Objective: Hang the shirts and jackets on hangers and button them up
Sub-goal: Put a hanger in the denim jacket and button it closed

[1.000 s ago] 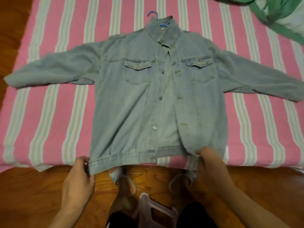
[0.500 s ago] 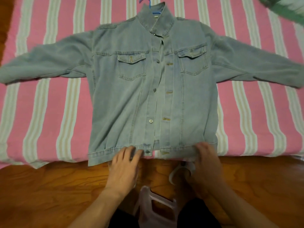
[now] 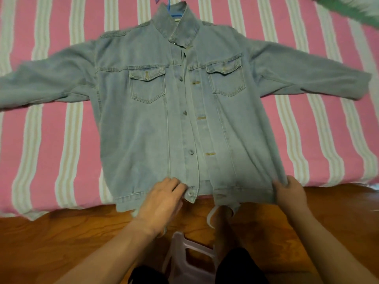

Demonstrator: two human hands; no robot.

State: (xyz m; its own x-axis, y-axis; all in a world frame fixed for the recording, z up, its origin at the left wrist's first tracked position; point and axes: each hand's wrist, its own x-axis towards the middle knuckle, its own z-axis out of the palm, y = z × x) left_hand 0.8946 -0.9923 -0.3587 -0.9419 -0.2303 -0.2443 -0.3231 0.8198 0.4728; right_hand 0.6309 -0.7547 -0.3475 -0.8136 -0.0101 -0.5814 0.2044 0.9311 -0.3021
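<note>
A light blue denim jacket [image 3: 143, 128] lies face up on the striped bed with its sleeves spread wide. A blue hanger [image 3: 169, 6] shows its hook above the collar. The front is unbuttoned below the collar, with several buttons along the left placket. My left hand [image 3: 162, 199] holds the hem of the left front panel beside the bottom button [image 3: 190, 193]. My right hand [image 3: 290, 191] grips the hem at the jacket's lower right corner, fingers curled over the fabric.
The pink and white striped bedcover [image 3: 51, 140] ends at a wooden floor [image 3: 61, 242] near me. A green garment [image 3: 348, 9] lies at the top right corner. A pale plastic stool [image 3: 190, 253] stands between my legs.
My right hand slid outward from the middle hem to the lower right corner. My left hand stayed near the bottom button. The two front panels lie closer together and flatter.
</note>
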